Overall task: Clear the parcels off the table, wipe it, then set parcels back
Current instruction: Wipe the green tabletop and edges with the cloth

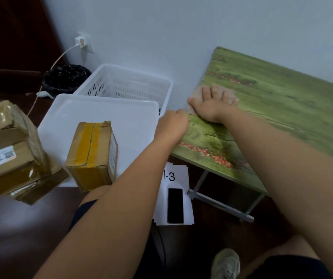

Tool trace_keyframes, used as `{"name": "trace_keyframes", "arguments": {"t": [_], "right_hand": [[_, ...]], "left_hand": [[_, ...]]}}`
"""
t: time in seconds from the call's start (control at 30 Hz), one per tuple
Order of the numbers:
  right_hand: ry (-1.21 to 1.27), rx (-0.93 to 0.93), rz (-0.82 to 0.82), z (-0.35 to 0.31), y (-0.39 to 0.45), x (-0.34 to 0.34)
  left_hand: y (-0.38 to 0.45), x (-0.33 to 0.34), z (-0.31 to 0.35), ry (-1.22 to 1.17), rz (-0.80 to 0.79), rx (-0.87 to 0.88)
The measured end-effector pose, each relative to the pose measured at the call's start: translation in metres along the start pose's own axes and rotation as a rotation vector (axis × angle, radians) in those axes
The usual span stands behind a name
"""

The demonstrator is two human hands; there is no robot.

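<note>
The low table [282,101] has a green wood-print top with nothing on it but a small beige cloth [197,93] near its left corner. My right hand [212,103] lies flat on that cloth, fingers spread and straight, pressing it down. My left hand [172,125] is curled at the table's left edge and appears to hold it; its fingers are hidden. A brown parcel with yellow tape [93,154] stands on a white tray [105,111] on the floor. More brown parcels [6,150] are stacked at the far left.
A white slotted basket [129,83] stands against the wall behind the tray, a black-lined bin [64,77] to its left. A dark phone [175,205] lies on a paper sheet [178,174] by the table leg. A charger [82,42] with a cable is plugged into the wall.
</note>
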State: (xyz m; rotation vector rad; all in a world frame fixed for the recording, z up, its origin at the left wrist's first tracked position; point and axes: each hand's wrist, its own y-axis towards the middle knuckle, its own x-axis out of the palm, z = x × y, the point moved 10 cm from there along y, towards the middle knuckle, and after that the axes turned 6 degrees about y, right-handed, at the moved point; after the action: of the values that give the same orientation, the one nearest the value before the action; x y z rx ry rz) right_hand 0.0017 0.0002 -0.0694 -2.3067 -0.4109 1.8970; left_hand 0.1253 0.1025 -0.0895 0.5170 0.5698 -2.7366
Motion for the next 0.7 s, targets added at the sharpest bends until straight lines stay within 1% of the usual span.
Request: {"name": "trace_keyframes", "arguments": {"t": [0.23, 0.37, 0.43, 0.57, 0.7], "right_hand": [[0.017, -0.031, -0.008, -0.005, -0.028, 0.01], [0.024, -0.044, -0.013, -0.007, -0.04, 0.015], [0.024, -0.054, -0.014, -0.009, -0.048, 0.018], [0.025, -0.081, -0.012, -0.013, -0.064, 0.021], [0.022, -0.095, -0.011, -0.016, -0.078, 0.026]], "left_hand": [[-0.005, -0.008, -0.007, -0.14, 0.061, -0.064], [-0.003, -0.009, -0.008, -0.174, 0.052, -0.045], [-0.001, -0.009, -0.012, -0.231, 0.051, -0.051], [-0.002, -0.005, -0.016, -0.372, 0.014, -0.079], [-0.008, -0.004, -0.014, -0.4, -0.046, -0.097]]}}
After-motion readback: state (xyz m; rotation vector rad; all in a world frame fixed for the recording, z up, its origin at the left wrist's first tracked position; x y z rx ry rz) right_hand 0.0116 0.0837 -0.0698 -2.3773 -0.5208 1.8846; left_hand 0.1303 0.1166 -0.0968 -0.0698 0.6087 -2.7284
